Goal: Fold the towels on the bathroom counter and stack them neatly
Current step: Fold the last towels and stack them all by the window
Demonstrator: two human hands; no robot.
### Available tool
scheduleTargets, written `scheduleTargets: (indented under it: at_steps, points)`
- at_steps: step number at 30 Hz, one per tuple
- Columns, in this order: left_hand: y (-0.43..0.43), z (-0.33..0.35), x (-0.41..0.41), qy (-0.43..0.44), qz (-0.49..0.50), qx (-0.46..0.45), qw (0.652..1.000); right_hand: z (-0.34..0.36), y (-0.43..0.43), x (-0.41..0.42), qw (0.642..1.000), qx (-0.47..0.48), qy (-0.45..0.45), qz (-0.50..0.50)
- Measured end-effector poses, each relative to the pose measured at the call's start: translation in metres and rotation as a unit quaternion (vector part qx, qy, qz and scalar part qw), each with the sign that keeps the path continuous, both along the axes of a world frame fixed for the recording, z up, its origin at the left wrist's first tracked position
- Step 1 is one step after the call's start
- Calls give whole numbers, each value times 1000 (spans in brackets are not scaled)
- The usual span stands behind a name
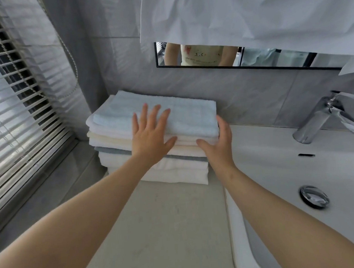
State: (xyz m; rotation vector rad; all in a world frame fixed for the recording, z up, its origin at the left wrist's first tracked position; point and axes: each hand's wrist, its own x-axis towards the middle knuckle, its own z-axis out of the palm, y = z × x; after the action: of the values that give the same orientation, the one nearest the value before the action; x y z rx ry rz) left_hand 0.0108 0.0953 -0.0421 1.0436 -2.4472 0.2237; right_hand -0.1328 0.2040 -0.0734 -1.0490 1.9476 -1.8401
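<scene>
The counter [165,224] lay nearest me, under both forearms. Past it, my left hand [150,132] rested flat with fingers spread on the pale-blue towel [171,112], which topped the stack of folded towels [153,170]. My right hand [218,144], fingers straight and together, touched the stack's end just right of the left hand. I judged it best to press lightly on top while nudging that end in until the edges lined up. The tiled wall [251,95] stood beyond the fingertips.

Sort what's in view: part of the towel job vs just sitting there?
Job: towel stack, light blue towel on top, left hand flat on it, right hand against the stack's right side, counter.
Just there: faucet, sink, drain, mirror, blinds, white cloth over the mirror.
</scene>
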Motion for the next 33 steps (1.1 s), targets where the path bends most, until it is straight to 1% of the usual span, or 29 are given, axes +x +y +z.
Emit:
scheduleTargets:
  at_steps: [1, 2, 4, 5, 7, 9, 10, 11, 13, 15, 19, 21, 24, 25, 27, 30, 31, 32, 33]
  points:
    - [-7, 2, -3, -73, -14, -3, 997, 1, -3, -3, 998, 36, 60, 2]
    - [-15, 3, -4, -119, -28, 0, 993, 1, -4, -8, 993, 60, 100, 0]
    - [-25, 2, 0, -160, -51, 10, 986, 1, -6, -17, 990, 59, 127, -3]
    - [-29, 2, 3, -161, -51, 5, 986, 1, -6, -20, 990, 53, 131, -11]
    - [-33, 1, 9, -134, -39, -13, 990, 1, -6, -22, 991, 39, 128, -18]
    - [-38, 0, 15, -96, -43, -21, 994, -1, -4, -20, 995, 40, 96, 5]
    - [-41, -1, 19, -98, -40, -21, 994, -5, -3, -19, 994, 60, 87, 29]
    - [-45, -2, 25, -112, -33, -18, 993, -8, 0, -20, 990, 92, 98, 50]
    - [-55, -5, 38, -142, -6, -17, 990, -13, 4, -22, 978, 141, 142, 56]
    - [-60, -13, 50, -156, 19, -44, 987, -11, 5, -22, 972, 152, 171, 43]
    - [-63, -26, 60, -147, 41, -88, 984, -9, -2, -21, 968, 149, 201, 20]
    - [-64, -26, 59, -137, 47, -83, 986, -12, -4, -19, 975, 128, 181, 20]
    - [-64, -27, 60, -132, 85, -48, 987, -15, 1, -14, 993, 80, 62, 61]
    - [-64, -28, 61, -137, 100, -37, 985, -18, 2, -13, 994, 79, 41, 71]
    - [-65, -27, 62, -150, 115, -21, 982, -26, 4, -14, 991, 114, 39, 57]
    - [-67, -23, 59, -147, 102, 3, 984, -32, 6, -16, 986, 166, 16, -15]
    - [-67, -25, 60, -125, 92, 6, 988, -33, 6, -15, 984, 178, -5, -26]
    - [-64, -28, 63, -73, 78, 10, 994, -36, 6, -13, 981, 189, -32, -22]
    - [-58, -34, 68, 10, 64, 17, 998, -40, 4, -11, 978, 199, -64, -9]
